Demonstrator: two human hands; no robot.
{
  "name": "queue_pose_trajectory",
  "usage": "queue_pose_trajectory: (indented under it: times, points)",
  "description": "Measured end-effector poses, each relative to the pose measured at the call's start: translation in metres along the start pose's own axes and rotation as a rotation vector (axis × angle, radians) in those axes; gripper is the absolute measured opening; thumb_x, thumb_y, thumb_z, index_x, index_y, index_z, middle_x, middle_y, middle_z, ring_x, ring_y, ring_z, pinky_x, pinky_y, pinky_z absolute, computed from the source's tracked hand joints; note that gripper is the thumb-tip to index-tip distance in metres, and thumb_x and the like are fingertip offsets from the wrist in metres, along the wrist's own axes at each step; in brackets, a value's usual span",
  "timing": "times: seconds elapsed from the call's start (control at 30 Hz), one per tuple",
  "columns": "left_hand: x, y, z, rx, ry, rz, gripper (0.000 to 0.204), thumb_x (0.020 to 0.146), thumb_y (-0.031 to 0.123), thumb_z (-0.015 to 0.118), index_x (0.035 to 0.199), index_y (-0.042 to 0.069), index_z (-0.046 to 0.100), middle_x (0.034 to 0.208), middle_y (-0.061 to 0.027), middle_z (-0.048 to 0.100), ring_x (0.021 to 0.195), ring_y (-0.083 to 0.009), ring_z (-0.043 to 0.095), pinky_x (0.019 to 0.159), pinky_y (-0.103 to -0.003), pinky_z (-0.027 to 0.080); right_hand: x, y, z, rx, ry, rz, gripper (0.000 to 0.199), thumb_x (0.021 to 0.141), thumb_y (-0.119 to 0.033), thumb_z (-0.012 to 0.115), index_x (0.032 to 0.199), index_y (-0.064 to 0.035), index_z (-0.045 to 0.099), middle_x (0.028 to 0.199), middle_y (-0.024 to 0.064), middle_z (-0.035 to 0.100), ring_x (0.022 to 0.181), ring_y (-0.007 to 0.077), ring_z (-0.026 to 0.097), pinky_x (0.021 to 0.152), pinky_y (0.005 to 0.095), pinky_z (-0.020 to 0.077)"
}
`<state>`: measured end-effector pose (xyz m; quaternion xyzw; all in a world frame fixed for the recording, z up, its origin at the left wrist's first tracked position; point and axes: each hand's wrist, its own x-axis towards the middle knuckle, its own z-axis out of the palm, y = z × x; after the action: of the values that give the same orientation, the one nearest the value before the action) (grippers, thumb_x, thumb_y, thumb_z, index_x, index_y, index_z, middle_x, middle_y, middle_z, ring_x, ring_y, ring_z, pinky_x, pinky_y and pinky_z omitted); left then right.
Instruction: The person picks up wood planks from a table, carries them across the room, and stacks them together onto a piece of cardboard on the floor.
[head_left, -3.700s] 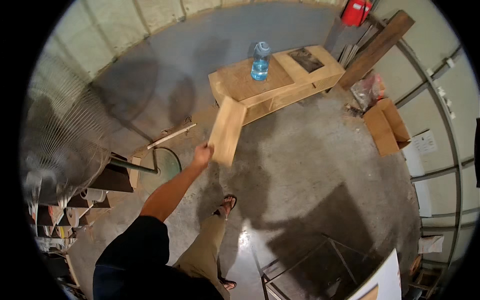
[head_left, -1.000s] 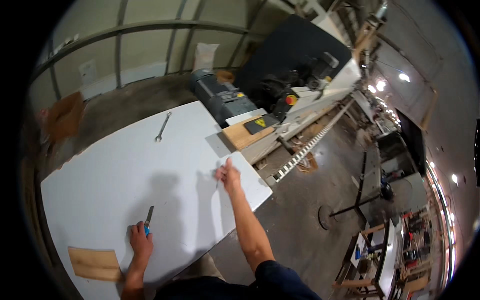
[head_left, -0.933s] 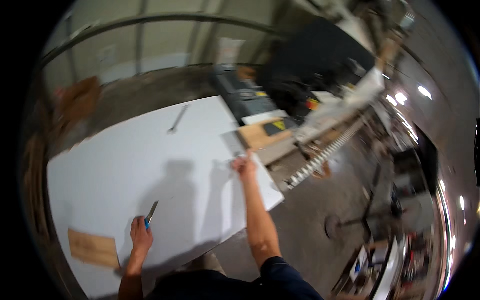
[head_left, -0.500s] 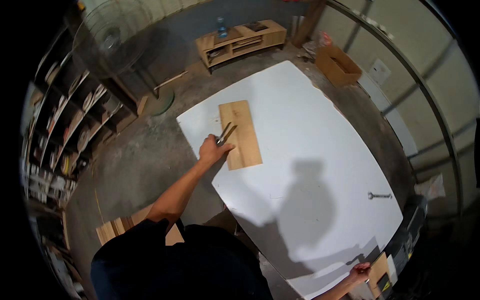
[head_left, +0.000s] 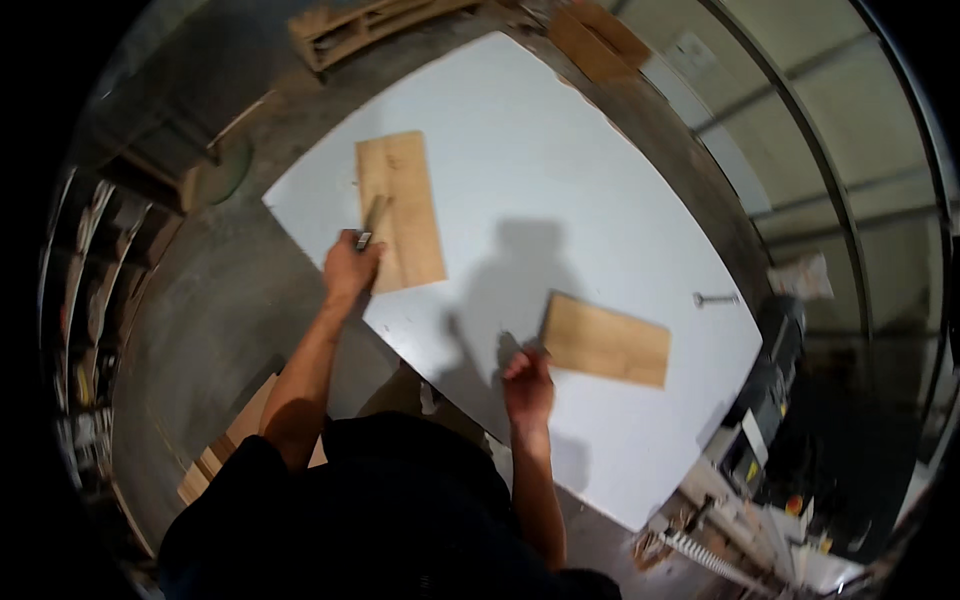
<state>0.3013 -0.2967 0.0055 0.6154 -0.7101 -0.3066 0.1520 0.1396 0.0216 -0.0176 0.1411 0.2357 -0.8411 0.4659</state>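
Note:
My left hand (head_left: pixel 352 268) is closed around a slim grey metal hand tool (head_left: pixel 371 222), its narrow end pointing away from me; the exact kind is unclear. The tool lies over the left edge of a light wooden board (head_left: pixel 408 205) on the white table (head_left: pixel 590 190). Nearer to me, my right hand (head_left: pixel 529 385) has its fingers curled at the left end of a second, shorter wooden board (head_left: pixel 608 340). This board appears gripped at that end, though blur hides the exact finger contact. A dark shadow lies beside its left edge.
A wrench (head_left: pixel 716 299) lies on the table's right part. Past the right edge stands dark machinery (head_left: pixel 775 370). Wood pieces (head_left: pixel 225 445) are stacked at lower left, beside shelves (head_left: pixel 95 270). A cardboard box (head_left: pixel 597 42) and low wooden cabinet (head_left: pixel 375 25) stand beyond the table.
My right hand has come from the table's lower right corner toward the middle, and the shorter board has come with it. The view has shifted; my left hand still holds the tool by the longer board.

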Motion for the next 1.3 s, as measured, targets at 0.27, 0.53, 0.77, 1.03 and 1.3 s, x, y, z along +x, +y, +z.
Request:
queue_pose_trajectory:
  times: [0.27, 0.53, 0.77, 1.03, 1.3]
  points:
    - [-0.033, -0.062, -0.028, -0.155, -0.047, -0.161, 0.035, 0.08, 0.031, 0.073, 0.09, -0.001, 0.063, 0.077, -0.0155, 0.067, 0.068, -0.0259, 0.065, 0.062, -0.038, 0.049, -0.018, -0.075, 0.023, -2.514, 0.098, -0.986, 0.056, 0.089, -0.027, 0.06, 0.13, 0.0086, 0.045, 0.132, 0.0331, 0.044, 0.126, 0.0437, 0.041, 0.107, 0.0488, 0.0314]
    - [-0.09, -0.089, -0.03, -0.976, -0.159, -0.492, 0.015, 0.081, 0.012, 0.072, 0.089, 0.003, 0.065, 0.077, -0.0049, 0.066, 0.062, -0.0134, 0.06, 0.055, -0.027, 0.049, -0.02, -0.084, -0.023, -2.311, -0.178, -0.953, 0.075, 0.087, -0.01, 0.061, 0.145, 0.0054, 0.016, 0.148, 0.0312, 0.02, 0.138, 0.0482, 0.019, 0.113, 0.0541, 0.0153]
    - [-0.125, -0.105, -0.022, -1.252, -0.291, -0.385, 0.014, 0.086, 0.007, 0.063, 0.096, 0.0, 0.059, 0.073, -0.0048, 0.06, 0.061, -0.0134, 0.058, 0.055, -0.027, 0.049, 0.013, 0.008, 0.038, -2.147, -0.733, -0.624, 0.064, 0.09, -0.024, 0.057, 0.137, 0.0103, 0.032, 0.144, 0.0318, 0.029, 0.136, 0.0466, 0.026, 0.111, 0.0533, 0.02]
    - [-0.186, -0.106, -0.041, -1.538, -0.111, -0.759, 0.011, 0.091, 0.016, 0.058, 0.097, 0.006, 0.057, 0.086, -0.0067, 0.061, 0.075, -0.0167, 0.06, 0.064, -0.029, 0.049, 0.096, 0.147, 0.105, -2.238, -1.002, -0.822, 0.068, 0.09, -0.037, 0.057, 0.139, 0.004, 0.034, 0.144, 0.0305, 0.029, 0.135, 0.0432, 0.028, 0.111, 0.0534, 0.0211]
    - [-0.229, -0.083, -0.045, -1.279, -0.063, -0.54, 0.024, 0.094, 0.012, 0.054, 0.112, -0.002, 0.059, 0.102, -0.0116, 0.066, 0.083, -0.0192, 0.066, 0.071, -0.032, 0.054, 0.102, 0.166, 0.107, -2.313, -1.137, -0.926, 0.071, 0.089, -0.046, 0.055, 0.139, 0.0006, 0.036, 0.145, 0.0297, 0.029, 0.134, 0.0418, 0.029, 0.109, 0.0522, 0.0243]
